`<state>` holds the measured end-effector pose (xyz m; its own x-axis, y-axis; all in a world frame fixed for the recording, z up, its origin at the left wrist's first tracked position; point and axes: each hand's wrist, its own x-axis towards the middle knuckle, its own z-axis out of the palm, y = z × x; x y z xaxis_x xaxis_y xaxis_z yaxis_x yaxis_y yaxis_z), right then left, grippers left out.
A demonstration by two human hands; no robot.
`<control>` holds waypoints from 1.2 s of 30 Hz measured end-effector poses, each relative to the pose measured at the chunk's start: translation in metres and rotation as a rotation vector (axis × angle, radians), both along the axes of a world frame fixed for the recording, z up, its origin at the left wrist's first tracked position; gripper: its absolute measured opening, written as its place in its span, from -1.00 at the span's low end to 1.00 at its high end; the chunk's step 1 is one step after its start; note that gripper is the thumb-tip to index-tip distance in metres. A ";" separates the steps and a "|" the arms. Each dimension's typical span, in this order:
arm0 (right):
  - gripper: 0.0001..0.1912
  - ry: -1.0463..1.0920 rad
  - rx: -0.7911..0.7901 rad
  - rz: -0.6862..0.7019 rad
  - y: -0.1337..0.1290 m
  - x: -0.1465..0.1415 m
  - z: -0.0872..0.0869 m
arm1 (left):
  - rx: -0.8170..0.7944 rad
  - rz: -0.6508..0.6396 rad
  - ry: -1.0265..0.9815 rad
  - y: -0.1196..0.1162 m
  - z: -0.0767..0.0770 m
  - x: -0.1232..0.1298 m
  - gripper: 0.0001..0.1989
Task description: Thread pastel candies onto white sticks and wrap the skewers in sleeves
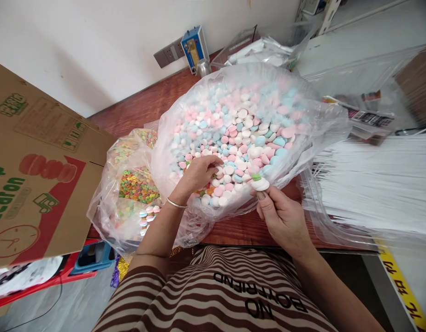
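A large clear plastic bag (166,124) lies open, full of pink, white and pale blue candy discs (245,133). My left hand (201,173) reaches into the bag's near left part, fingers curled down among the discs. A few small coloured ring candies (210,190) lie by it, and whatever its fingertips hold is hidden. At the bag's near right edge, my right hand (284,219) pinches a white candy disc (260,184) between thumb and fingers. A green piece (256,177) sits on top of that disc.
Left of the discs is another clear bag with small multicoloured ring candies (139,186) and stacked candies (148,219). A cardboard box (36,166) stands further left. White sticks (368,184) fill a clear bag on the right. A blue box (195,48) stands by the wall socket (169,53).
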<state>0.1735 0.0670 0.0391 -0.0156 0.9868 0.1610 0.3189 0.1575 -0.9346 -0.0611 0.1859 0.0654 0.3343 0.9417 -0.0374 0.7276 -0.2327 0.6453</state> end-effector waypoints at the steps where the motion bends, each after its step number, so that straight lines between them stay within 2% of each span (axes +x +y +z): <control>1: -0.66 0.000 -0.003 0.006 0.000 0.000 0.001 | 0.048 0.000 0.006 0.002 -0.003 0.000 -0.74; 6: -0.68 0.001 -0.016 0.019 -0.001 -0.001 0.003 | 0.135 0.021 -0.001 0.009 -0.012 -0.008 -0.69; 10: -0.69 0.006 0.003 0.031 0.001 -0.004 0.005 | 0.206 -0.038 0.083 0.008 -0.014 -0.009 -0.68; 16: -0.72 -0.001 0.002 0.075 0.000 -0.007 0.005 | 0.221 -0.096 0.152 -0.003 -0.008 -0.002 -0.78; 19: -0.70 -0.038 0.027 0.091 -0.002 -0.008 0.004 | 0.242 -0.062 0.133 -0.014 -0.007 -0.001 -0.78; 22: -0.66 -0.120 0.022 0.132 -0.003 -0.013 0.003 | 0.214 0.097 -0.115 -0.028 -0.011 0.002 -0.79; 25: -0.66 -0.174 -0.015 0.200 -0.003 -0.019 0.004 | 0.026 0.211 -0.476 -0.041 -0.017 0.006 -0.73; 27: -0.66 -0.184 -0.033 0.228 -0.003 -0.024 0.005 | -0.089 0.255 -0.611 -0.048 -0.018 0.009 -0.70; 30: -0.65 -0.185 -0.046 0.234 -0.002 -0.027 0.007 | -0.135 0.289 -0.684 -0.057 -0.015 0.011 -0.65; 36: -0.65 -0.162 -0.057 0.225 -0.001 -0.027 0.009 | -0.221 0.259 -0.767 -0.067 -0.007 0.015 -0.56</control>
